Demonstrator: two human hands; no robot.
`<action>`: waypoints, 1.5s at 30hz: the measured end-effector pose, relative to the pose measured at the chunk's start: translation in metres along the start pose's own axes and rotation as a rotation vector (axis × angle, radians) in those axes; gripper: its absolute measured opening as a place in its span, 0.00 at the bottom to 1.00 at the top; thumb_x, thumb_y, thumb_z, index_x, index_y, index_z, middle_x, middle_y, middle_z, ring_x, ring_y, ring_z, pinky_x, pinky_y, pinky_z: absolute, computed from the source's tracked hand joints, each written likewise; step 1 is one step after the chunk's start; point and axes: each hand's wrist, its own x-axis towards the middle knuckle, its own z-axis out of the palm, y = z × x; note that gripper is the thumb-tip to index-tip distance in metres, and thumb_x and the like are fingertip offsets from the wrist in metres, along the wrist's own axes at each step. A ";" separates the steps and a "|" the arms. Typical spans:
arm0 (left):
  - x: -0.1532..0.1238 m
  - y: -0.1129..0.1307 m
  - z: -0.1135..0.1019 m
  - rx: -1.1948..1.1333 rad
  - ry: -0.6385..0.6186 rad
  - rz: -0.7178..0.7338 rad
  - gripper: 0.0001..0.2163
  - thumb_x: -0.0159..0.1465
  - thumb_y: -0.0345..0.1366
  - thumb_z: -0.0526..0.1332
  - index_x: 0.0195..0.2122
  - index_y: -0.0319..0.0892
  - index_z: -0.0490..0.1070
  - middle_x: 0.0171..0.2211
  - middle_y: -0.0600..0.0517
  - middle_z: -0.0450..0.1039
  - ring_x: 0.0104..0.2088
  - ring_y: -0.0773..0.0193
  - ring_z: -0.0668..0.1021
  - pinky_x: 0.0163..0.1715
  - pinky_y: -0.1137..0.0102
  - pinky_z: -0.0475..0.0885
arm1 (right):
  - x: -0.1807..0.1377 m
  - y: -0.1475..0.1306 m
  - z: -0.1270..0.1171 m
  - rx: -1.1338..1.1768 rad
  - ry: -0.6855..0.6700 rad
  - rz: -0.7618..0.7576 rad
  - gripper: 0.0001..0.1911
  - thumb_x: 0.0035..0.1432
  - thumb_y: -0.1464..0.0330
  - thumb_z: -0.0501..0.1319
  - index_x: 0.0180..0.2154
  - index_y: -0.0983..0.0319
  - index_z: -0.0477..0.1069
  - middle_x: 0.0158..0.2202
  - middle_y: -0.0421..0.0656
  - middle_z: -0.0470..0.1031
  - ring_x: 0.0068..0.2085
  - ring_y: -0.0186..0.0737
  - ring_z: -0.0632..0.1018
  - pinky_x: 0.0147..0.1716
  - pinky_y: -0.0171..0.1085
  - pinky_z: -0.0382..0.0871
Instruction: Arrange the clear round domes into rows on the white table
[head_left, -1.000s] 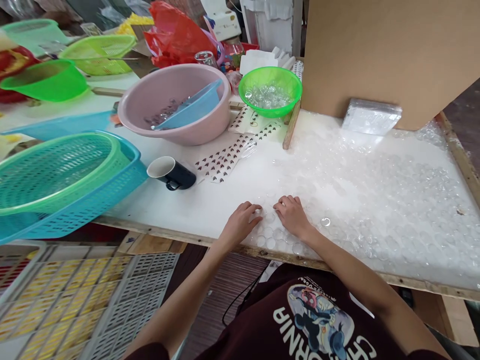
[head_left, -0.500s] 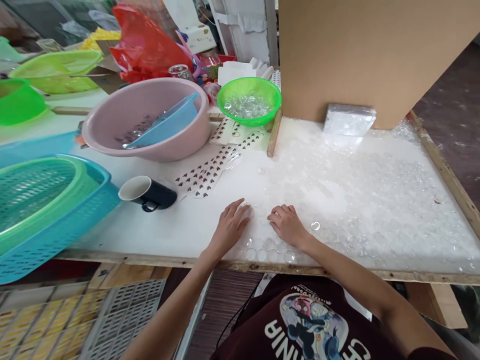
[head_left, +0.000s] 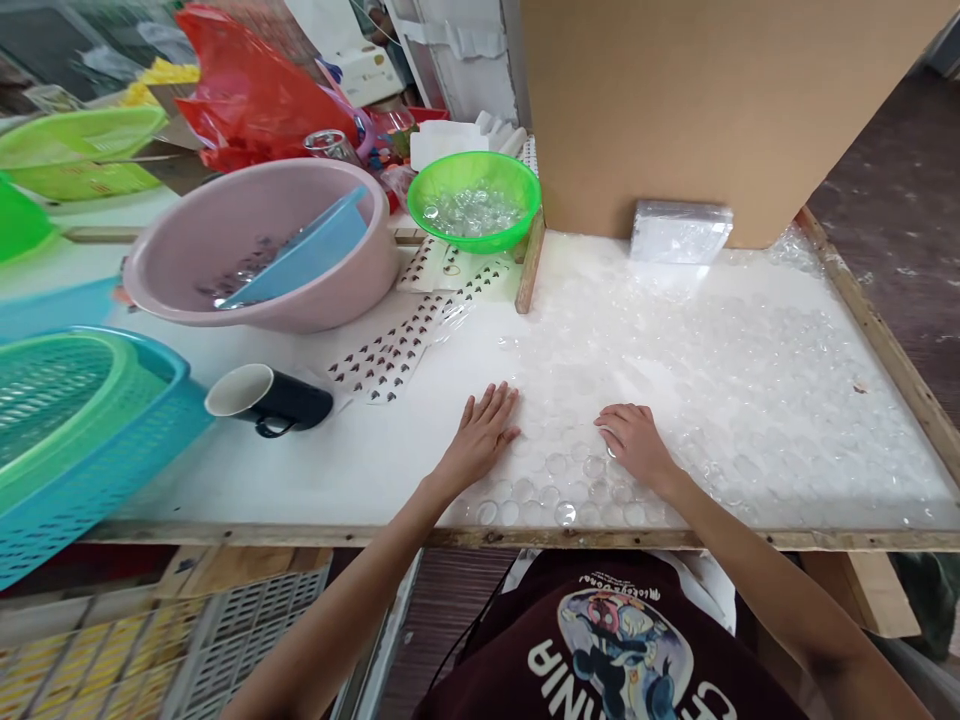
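Both my hands rest on a white board [head_left: 360, 450] covered with several clear glass domes [head_left: 750, 400]. My left hand [head_left: 480, 440] lies flat with the fingers stretched out, at the left edge of the domes. My right hand [head_left: 637, 445] is palm down with the fingers curled onto the domes, and I cannot make out anything held in it. A neat row of domes [head_left: 559, 500] lies between and in front of my hands, near the wooden front edge.
A black mug [head_left: 270, 402] lies on its side left of my hands. Behind it are sticker sheets [head_left: 390, 350], a pink basin [head_left: 262, 250] holding a blue scoop, and a green bowl [head_left: 474, 200] of domes. A cardboard box [head_left: 675, 110] stands at the back. A teal basket [head_left: 67, 430] sits at the left.
My hands have moved apart: the right hand slid to the right over the domes, and the left hand flattened and spread its fingers. The view has shifted left.
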 end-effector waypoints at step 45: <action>0.024 0.062 0.014 0.069 -0.055 0.315 0.34 0.71 0.56 0.45 0.73 0.49 0.38 0.72 0.46 0.43 0.72 0.51 0.47 0.69 0.50 0.42 | 0.051 0.022 0.002 -0.035 0.057 0.170 0.10 0.66 0.72 0.54 0.44 0.60 0.72 0.42 0.46 0.79 0.45 0.46 0.75 0.50 0.46 0.56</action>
